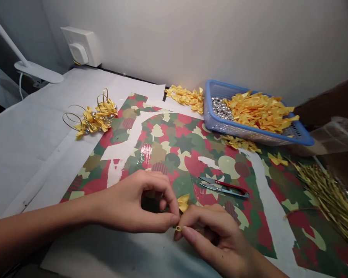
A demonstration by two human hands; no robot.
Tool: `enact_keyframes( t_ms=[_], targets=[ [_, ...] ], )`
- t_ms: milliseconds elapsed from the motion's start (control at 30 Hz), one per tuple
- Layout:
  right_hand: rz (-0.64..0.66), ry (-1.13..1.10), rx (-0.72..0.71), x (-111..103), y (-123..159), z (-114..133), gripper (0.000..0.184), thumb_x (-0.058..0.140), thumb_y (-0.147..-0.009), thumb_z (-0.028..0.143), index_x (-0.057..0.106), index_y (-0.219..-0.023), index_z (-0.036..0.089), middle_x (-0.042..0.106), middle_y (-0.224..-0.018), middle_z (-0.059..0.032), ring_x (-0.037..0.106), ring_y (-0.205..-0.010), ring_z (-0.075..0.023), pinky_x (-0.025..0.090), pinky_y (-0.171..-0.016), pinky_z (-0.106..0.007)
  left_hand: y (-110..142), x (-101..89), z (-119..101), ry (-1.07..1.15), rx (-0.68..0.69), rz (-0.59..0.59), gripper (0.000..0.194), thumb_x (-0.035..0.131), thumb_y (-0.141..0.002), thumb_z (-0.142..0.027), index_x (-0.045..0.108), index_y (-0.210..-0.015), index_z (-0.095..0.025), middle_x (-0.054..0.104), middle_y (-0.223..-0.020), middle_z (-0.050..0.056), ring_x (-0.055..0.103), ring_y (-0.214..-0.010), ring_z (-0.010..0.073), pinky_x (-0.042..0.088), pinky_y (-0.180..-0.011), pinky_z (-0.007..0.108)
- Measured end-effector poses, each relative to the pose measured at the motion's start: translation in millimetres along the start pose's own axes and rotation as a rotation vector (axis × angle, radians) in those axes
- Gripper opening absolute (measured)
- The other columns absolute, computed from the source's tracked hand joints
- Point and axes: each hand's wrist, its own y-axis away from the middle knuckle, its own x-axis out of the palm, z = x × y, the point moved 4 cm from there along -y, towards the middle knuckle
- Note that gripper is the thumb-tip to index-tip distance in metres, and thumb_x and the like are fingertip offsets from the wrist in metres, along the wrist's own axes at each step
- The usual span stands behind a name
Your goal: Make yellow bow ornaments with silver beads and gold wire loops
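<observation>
My left hand [145,202] is closed in a pinch, its thumb and index fingertips meeting beside a small yellow loop of tie [178,228]. Facing it, my right hand [211,227] pinches at the same loop with thumb and forefinger. A yellow ribbon bow [183,201] pokes up between the two hands; its lower part is hidden by the fingers. Thread snips [223,187] with one red and one blue-grey side lie just beyond my right hand, blades pointing left.
A blue basket [249,133] at the back right holds yellow bows [258,110] and silver bells [220,108]. More bows [185,96] lie beside it. Gold ties [327,200] are bunched at right. Belled bows with looped ties [95,117] sit at left, near a lamp base [39,72].
</observation>
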Motion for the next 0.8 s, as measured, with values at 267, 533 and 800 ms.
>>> enact_keyframes(
  t_ms=[267,533,800],
  targets=[
    [-0.035,0.039,-0.054,-2.0,1.1,-0.3,0.018,0.049,-0.086,0.021,0.06,-0.073,0.016,0.034,-0.048,0.0074,0.026,-0.039,-0.0054,0.019,-0.035,-0.019,1.6,0.1,1.8,0.012,-0.096,0.099,0.005,0.064,-0.073,-0.015,0.067,-0.069,-0.017,0.058,-0.071,-0.001,0.049,-0.067,0.0105,0.043,-0.064,0.021],
    [-0.033,0.078,-0.113,-2.2,0.8,0.9,0.016,0.049,-0.085,0.017,0.06,-0.073,0.016,0.032,-0.049,0.0078,0.025,-0.039,-0.005,0.02,-0.035,-0.019,1.3,1.7,0.9,0.01,-0.037,0.1,0.011,0.064,-0.072,-0.008,0.068,-0.068,-0.017,0.06,-0.067,-0.002,0.051,-0.064,0.0101,0.043,-0.064,0.021],
    [-0.041,0.095,-0.104,-3.5,1.7,-0.5,0.017,0.05,-0.084,0.016,0.06,-0.072,0.017,0.032,-0.049,0.0075,0.026,-0.039,-0.0053,0.02,-0.035,-0.019,1.3,0.4,1.8,0.018,-0.091,0.108,0.009,0.062,-0.072,-0.011,0.068,-0.07,-0.017,0.059,-0.07,-0.001,0.05,-0.066,0.0102,0.043,-0.062,0.02]
  ],
)
